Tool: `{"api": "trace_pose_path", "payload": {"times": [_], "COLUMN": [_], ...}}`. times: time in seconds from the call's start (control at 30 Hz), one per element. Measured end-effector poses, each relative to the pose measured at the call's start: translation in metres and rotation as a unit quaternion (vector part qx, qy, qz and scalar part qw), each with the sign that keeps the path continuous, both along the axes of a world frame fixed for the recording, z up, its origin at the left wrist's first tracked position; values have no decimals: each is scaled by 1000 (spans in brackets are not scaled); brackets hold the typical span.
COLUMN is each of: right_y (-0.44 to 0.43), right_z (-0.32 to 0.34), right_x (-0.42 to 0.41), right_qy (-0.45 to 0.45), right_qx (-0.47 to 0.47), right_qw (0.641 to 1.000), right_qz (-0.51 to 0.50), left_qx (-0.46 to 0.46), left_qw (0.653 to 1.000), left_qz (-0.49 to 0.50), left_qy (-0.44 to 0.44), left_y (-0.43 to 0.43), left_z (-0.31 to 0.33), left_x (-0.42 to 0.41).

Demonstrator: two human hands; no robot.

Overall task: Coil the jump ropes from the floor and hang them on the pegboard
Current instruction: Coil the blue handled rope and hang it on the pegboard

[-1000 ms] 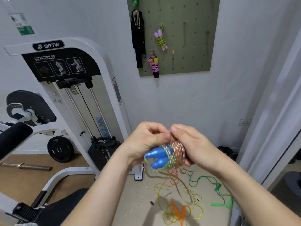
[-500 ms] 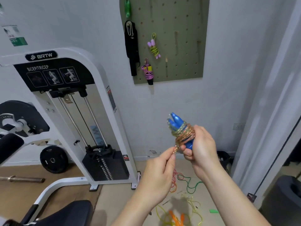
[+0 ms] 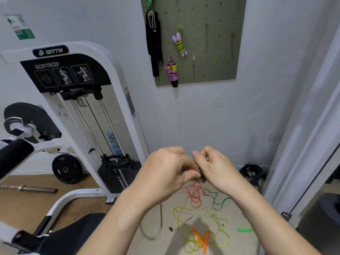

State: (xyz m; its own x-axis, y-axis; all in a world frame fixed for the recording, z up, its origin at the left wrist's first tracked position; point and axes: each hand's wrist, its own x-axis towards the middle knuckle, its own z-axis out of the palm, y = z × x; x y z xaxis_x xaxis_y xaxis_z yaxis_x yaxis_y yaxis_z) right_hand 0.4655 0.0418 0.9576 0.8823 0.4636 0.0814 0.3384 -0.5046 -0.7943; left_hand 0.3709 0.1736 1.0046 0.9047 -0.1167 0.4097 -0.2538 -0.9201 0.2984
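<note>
My left hand (image 3: 166,173) and my right hand (image 3: 214,167) meet in front of me, fingers curled around a coiled jump rope bundle (image 3: 198,169) that is almost fully hidden between them. The olive pegboard (image 3: 217,57) hangs on the wall above. On it hang a purple-handled green coil (image 3: 180,43), a pink coil with black handles (image 3: 172,73) and a black item (image 3: 154,43). On the floor below lie a yellow rope with orange handles (image 3: 201,237), a red rope (image 3: 195,195) and a green rope (image 3: 217,201) with a loose green handle (image 3: 244,229).
A white bicep/tricep weight machine (image 3: 77,115) fills the left, with its black weight stack (image 3: 117,175), a plate (image 3: 66,169) and a barbell (image 3: 29,188) on the wooden floor. A black bag (image 3: 253,173) sits by the wall. A door frame (image 3: 312,126) borders the right.
My right hand brought the blue-handled bundle down from its raised position. My left hand rose to meet it, and both hands now cover the bundle.
</note>
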Motion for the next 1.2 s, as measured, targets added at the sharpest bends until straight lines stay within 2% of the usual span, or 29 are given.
{"api": "trace_pose_path", "payload": {"times": [0.1,0.23,0.3,0.37,0.43,0.53,0.57,0.63,0.7,0.73,0.77,0.83,0.9,0.97,1.03,1.07,1.13,1.2], "right_y": [0,-1,-4,-8,-10,-13,-12,-7,0,3,6,9,10,11,10,9,9,8], "right_z": [7,15,20,23,26,31,33,34,31,29,28,23,15,6,-3,-5,-9,-8], "right_x": [-1,-10,-14,-14,-13,-9,-10,-12,-10,-8,-7,-2,7,15,19,16,7,1], "right_qy": [9,-66,-87,-94,-81,6,44,133,233,261,274,274,254,192,38,-37,-148,-198], "right_qx": [31,-51,-83,-88,-37,139,184,265,369,411,436,451,438,390,261,194,111,40], "right_qw": [999,996,989,982,976,972,969,951,900,873,856,845,852,881,941,960,970,970], "right_qz": [-1,30,82,141,198,189,160,86,1,-30,-52,-87,-135,-186,-213,-200,-157,-135], "left_qx": [-16,-3,-38,-134,-273,-471,-506,-524,-495,-455,-402,-273,-87,44,101,123,150,159], "left_qw": [999,999,999,985,943,865,849,842,861,884,910,959,992,995,992,990,986,986], "left_qz": [3,17,18,3,-22,8,28,52,57,55,57,72,88,84,66,59,52,34], "left_qy": [-28,-48,11,112,188,172,148,116,105,95,81,35,-6,-27,-32,-42,-44,-42], "left_y": [5,11,12,13,18,24,22,14,3,-1,-4,-4,-2,-2,-4,-3,-2,2], "left_z": [0,6,12,19,20,6,0,-12,-22,-27,-30,-39,-46,-48,-42,-40,-30,-20], "left_x": [4,6,4,4,5,7,8,10,10,10,9,7,1,-4,-9,-9,-9,-5]}}
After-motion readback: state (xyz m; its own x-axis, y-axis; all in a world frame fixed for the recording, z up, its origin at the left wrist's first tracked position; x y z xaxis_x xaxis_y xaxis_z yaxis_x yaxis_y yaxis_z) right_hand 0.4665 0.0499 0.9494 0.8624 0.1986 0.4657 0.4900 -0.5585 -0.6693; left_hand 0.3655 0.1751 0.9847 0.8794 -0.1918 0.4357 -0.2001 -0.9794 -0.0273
